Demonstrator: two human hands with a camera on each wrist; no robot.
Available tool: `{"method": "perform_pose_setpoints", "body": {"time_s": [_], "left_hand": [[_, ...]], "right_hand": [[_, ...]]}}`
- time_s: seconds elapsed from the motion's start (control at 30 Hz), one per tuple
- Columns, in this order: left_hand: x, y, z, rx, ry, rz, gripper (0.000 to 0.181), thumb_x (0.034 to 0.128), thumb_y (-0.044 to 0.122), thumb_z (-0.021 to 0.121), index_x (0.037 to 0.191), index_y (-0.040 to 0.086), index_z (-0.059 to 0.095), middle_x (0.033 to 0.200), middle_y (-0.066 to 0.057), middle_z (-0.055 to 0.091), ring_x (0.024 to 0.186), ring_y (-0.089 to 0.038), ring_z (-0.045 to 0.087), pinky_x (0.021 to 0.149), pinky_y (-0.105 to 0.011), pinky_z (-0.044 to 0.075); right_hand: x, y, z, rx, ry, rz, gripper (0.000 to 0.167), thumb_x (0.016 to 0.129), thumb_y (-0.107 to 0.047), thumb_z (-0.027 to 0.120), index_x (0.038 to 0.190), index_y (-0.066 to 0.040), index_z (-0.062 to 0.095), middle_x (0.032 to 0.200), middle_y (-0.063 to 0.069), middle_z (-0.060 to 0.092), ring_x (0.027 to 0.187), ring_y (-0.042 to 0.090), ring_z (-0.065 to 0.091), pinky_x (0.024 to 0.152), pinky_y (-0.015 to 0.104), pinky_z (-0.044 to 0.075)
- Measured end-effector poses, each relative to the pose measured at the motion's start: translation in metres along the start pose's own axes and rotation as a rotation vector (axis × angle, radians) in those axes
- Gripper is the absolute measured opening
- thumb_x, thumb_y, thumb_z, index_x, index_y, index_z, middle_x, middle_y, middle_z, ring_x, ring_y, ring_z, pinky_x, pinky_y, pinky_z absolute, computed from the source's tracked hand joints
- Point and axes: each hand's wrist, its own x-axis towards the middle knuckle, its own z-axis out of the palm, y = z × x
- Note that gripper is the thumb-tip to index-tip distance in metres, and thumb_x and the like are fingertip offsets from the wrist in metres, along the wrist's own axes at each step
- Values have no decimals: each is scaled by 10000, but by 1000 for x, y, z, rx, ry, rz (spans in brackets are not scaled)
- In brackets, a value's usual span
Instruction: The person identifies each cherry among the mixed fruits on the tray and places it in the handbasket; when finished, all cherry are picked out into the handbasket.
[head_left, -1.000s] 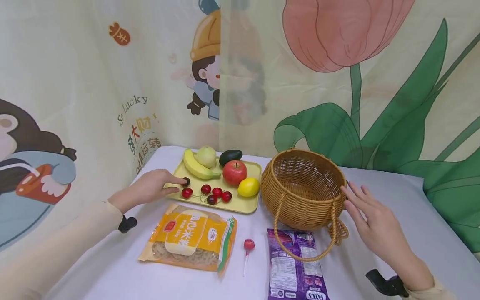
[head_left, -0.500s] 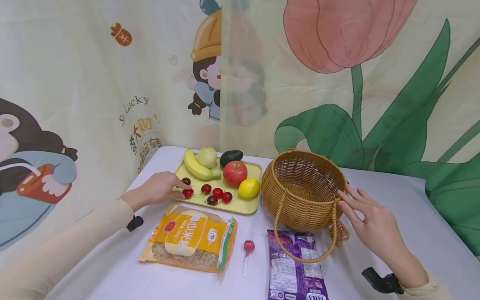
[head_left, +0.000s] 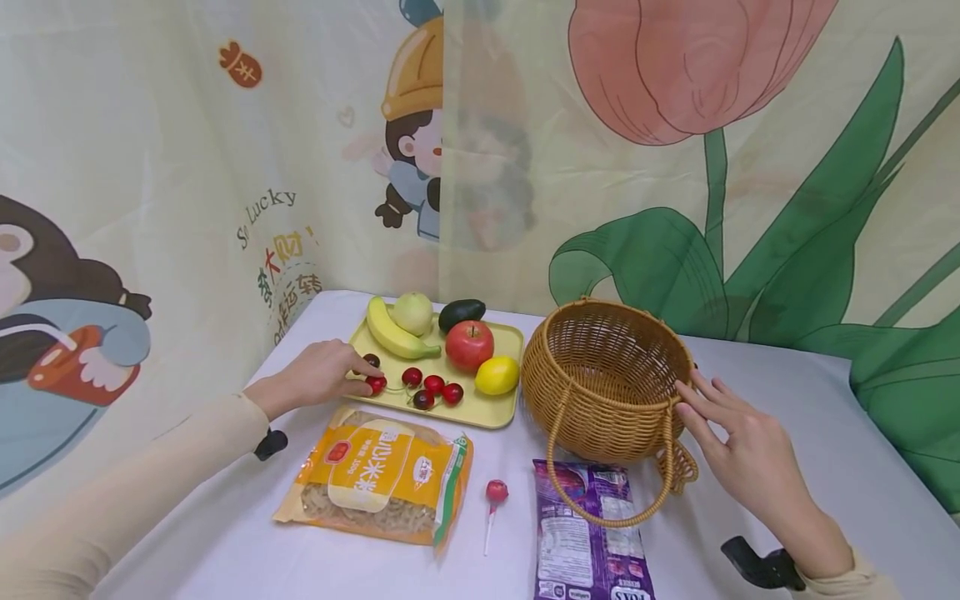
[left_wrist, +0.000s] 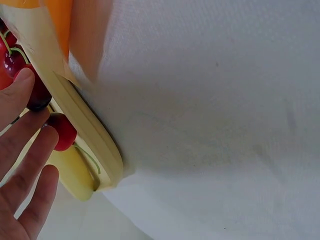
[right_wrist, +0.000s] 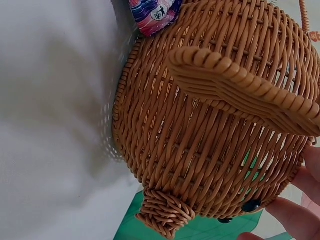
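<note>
Thumb and finger of our left hand [head_left: 311,379] pinch a red cherry [head_left: 377,384] at the left end of the tray [head_left: 487,408], the grip narrow on the fruit; we cannot tell whether it is clear of the surface. A dark cherry [head_left: 371,361] lies just beyond, and four other cherries [head_left: 412,377] sit farther right on the tray, so we do best to squeeze lightly, rise straight up and free any stem before moving sideways. Our right hand [head_left: 750,442], fingers loosely spread and grasping nothing, touches the rim of the basket [head_left: 600,429], just right of the tray; gentle pressure there should steady it without tipping. On the desk [head_left: 247,533], an orange bag [head_left: 375,467] and a lollipop [head_left: 497,492] lie in front of the tray, a purple bag [head_left: 566,533] in front and to its right.
</note>
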Motion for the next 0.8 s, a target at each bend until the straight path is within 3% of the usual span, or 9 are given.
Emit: {"method": "perform_pose_setpoints", "body": {"time_s": [0.07, 0.13, 0.27, 0.33, 0.5, 0.7, 0.8], "left_hand": [[0, 0, -2, 4, -2, 8, 297, 864, 234, 821, 1154, 171, 803, 787, 22, 759, 607, -80, 443, 564, -238, 313], [-2, 1, -6, 15, 7, 29, 287, 864, 230, 821, 1145, 174, 807, 802, 24, 768, 642, -75, 526, 579, -243, 375], [-6, 3, -21, 44, 29, 57, 260, 857, 218, 827, 1114, 180, 817, 959, 1, 812, 770, -114, 681, 647, -292, 510], [-9, 5, -33, 53, 28, 60, 256, 854, 215, 831, 1108, 183, 819, 942, 18, 810, 760, -112, 671, 650, -287, 520], [-12, 16, -67, 90, 28, 99, 271, 836, 217, 846, 1104, 185, 821, 863, 67, 789, 653, -61, 518, 569, -221, 411], [-4, 31, -106, 123, 75, 132, 284, 832, 202, 854, 1112, 172, 818, 927, 32, 810, 668, -34, 605, 592, -219, 470], [5, 39, -120, 137, 58, 156, 284, 841, 201, 849, 1121, 168, 815, 948, 23, 811, 694, -57, 639, 613, -244, 512]], "right_hand": [[0, 0, 0, 1, 8, -2, 373, 954, -201, 730, 1303, -72, 704, 1382, 225, 623, 1205, 560, 601, 858, 731, 481], [-1, 0, 1, 2, 15, -6, 374, 946, -189, 738, 1300, -72, 706, 1378, 226, 626, 1197, 558, 607, 857, 725, 485], [-1, 0, 3, -3, 34, -21, 372, 927, -159, 754, 1287, -71, 715, 1365, 233, 631, 1178, 550, 623, 855, 705, 499], [0, 0, 4, -6, 39, -26, 364, 924, -152, 756, 1277, -68, 722, 1358, 235, 635, 1173, 546, 628, 857, 702, 502], [0, -1, 5, -9, 49, -37, 346, 917, -141, 760, 1251, -57, 735, 1335, 238, 647, 1153, 544, 641, 853, 703, 505], [0, -2, 4, -13, 55, -32, 342, 925, -146, 751, 1254, -56, 732, 1330, 241, 648, 1147, 542, 645, 849, 701, 507], [0, -2, 5, -14, 55, -32, 343, 929, -150, 749, 1258, -57, 730, 1334, 239, 646, 1146, 538, 647, 843, 698, 510]]}}
